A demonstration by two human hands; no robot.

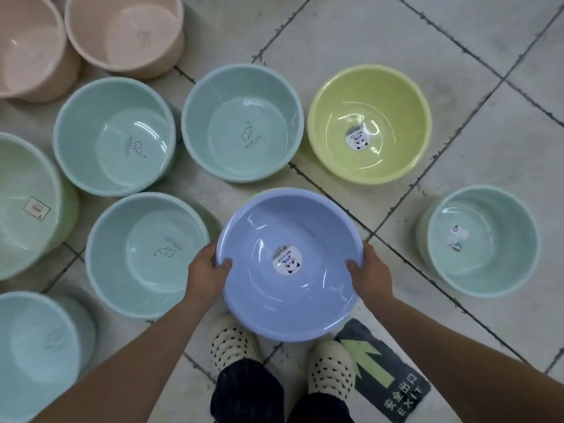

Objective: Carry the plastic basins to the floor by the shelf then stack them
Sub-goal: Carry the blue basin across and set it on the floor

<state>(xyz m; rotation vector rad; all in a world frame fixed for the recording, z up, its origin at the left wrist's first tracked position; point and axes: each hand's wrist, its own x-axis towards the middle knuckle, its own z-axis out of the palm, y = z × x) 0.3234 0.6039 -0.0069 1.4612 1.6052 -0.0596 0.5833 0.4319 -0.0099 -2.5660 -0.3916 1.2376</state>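
**A:** Crowded floor [396,56] here! Far left there are two pink basins [122,35] and a green basin [18,209], then four teal basins [113,135]. Each sits on its own, and I can't see any nested.

**B:** Anything in them?

**A:** Nothing but printed marks on the teal bottoms, and a small label on the green one's wall.

**B:** And centre stage?

**A:** The blue basin [259,300] is up off the floor above the person's shoes [232,343], mouth up. The left hand [207,270] grips its left rim with the thumb hooked inside. The right hand [370,271] grips the right rim the same way. The fingers run underneath, out of sight.

**B:** Contents?

**A:** Only a panda sticker [288,261] on the bottom.

**B:** Further right?

**A:** A yellow basin [351,87] with a similar sticker inside. Then a mint basin [488,270] stands well apart, holding just a small label.

**B:** So where does the job stand?

**A:** I'd judge the carrying well along, with the blue basin not yet set down. As far as this shows, stacking hasn't begun and every basin here is left to nest. There's no shelf in view, so I can't tell whether this is the right spot.
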